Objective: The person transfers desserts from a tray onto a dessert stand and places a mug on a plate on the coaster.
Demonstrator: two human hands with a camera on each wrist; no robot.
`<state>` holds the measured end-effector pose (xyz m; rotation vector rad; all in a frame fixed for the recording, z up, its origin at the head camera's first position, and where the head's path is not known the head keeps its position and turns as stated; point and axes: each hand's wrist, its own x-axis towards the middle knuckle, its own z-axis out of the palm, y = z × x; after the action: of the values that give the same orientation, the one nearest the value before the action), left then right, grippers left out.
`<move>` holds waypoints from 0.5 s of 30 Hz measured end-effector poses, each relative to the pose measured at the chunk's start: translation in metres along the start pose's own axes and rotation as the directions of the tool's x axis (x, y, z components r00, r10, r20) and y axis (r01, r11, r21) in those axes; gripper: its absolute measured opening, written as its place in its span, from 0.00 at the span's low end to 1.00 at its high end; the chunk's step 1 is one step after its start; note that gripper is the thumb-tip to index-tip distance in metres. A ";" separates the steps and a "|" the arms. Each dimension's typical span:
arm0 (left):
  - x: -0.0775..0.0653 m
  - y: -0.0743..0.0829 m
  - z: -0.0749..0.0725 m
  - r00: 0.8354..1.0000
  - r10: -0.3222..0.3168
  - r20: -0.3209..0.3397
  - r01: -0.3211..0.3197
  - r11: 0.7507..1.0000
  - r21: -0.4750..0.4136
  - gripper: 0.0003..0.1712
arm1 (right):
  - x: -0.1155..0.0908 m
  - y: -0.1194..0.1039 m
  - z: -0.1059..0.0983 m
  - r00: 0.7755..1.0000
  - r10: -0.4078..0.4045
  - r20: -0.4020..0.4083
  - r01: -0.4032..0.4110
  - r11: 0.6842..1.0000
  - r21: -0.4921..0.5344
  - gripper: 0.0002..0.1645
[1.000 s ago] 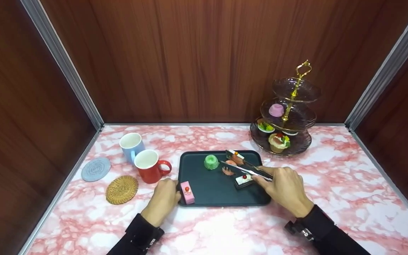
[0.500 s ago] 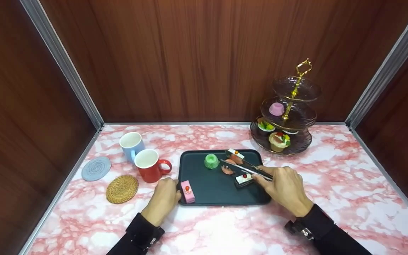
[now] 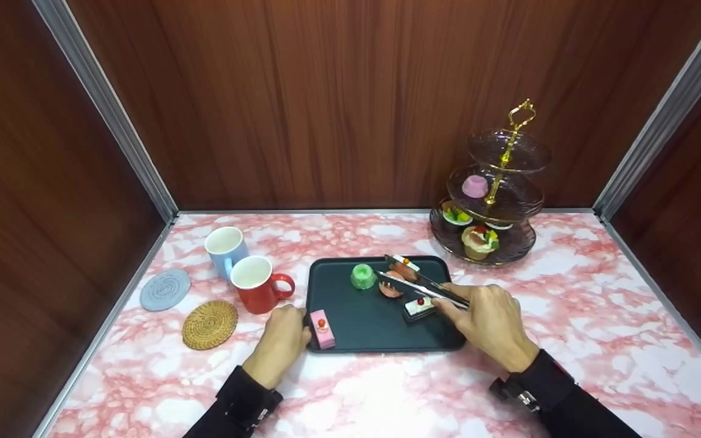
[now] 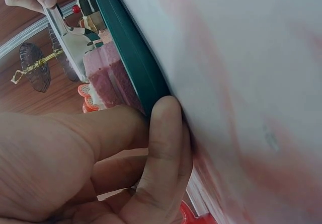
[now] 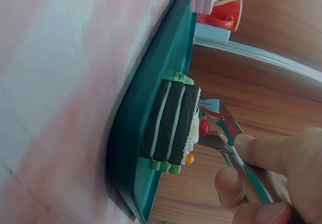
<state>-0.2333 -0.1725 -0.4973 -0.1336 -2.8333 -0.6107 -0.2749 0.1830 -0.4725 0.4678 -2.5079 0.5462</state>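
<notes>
Tongs (image 3: 420, 290) slant across the right half of the dark green tray (image 3: 356, 331), their long axis running from near right to far left, tips pointing away from the right hand (image 3: 489, 322) and toward the green dessert (image 3: 363, 277). I see their two arms spread apart, the nearer tip just beside that dessert. The nearer arm crosses in front of a peach-coloured piece (image 3: 390, 287); whether metal touches it, I cannot tell. The right hand's fingers pinch the tongs from both sides by the tray's right end. My right wrist view shows one forked tip and one rounded, behind the dark layered cake (image 3: 418, 309) with its red berry.

On the left, I have the left hand (image 3: 280, 337) gripping the tray's near left corner, fingers pinching the rim. Just inside, the pink cake (image 3: 322, 334) lies with its long axis running roughly near to far.

The tray sits flat on the marbled desk (image 3: 362, 395), long side left to right. I find a red mug (image 3: 257, 299) to its left, handle toward the tray, and a tiered stand (image 3: 519, 246) beyond its right end.
</notes>
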 end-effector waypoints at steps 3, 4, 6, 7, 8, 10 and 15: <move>0.000 0.000 0.000 1.000 -0.006 0.005 0.006 1.000 -0.004 0.04 | 0.000 0.000 -0.001 1.000 -0.005 -0.013 0.005 1.000 0.006 0.19; 0.000 0.001 0.000 1.000 -0.008 0.007 0.008 1.000 -0.005 0.04 | 0.000 0.000 -0.002 1.000 -0.007 -0.016 0.008 1.000 0.011 0.19; 0.000 0.001 0.000 1.000 -0.015 0.010 0.015 1.000 -0.005 0.04 | 0.000 0.000 -0.003 1.000 -0.013 -0.026 0.013 1.000 0.015 0.19; 0.000 0.001 0.000 1.000 -0.019 0.010 0.019 1.000 -0.005 0.04 | 0.000 0.000 -0.003 0.999 -0.014 -0.029 0.014 1.000 0.017 0.19; 0.000 0.001 0.000 1.000 -0.022 0.010 0.022 1.000 -0.006 0.04 | 0.000 0.000 -0.004 0.999 -0.015 -0.032 0.016 1.000 0.021 0.20; 0.000 0.001 0.001 1.000 -0.022 0.006 0.022 1.000 -0.008 0.04 | 0.000 0.000 -0.005 0.999 -0.014 -0.039 0.015 1.000 0.021 0.20; -0.001 0.001 0.001 1.000 0.004 -0.014 -0.004 1.000 -0.009 0.04 | 0.001 0.000 -0.007 0.997 -0.023 -0.070 0.025 0.999 0.022 0.20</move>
<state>-0.2324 -0.1715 -0.4981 -0.1361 -2.8165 -0.6214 -0.2726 0.1858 -0.4663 0.4783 -2.4292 0.5724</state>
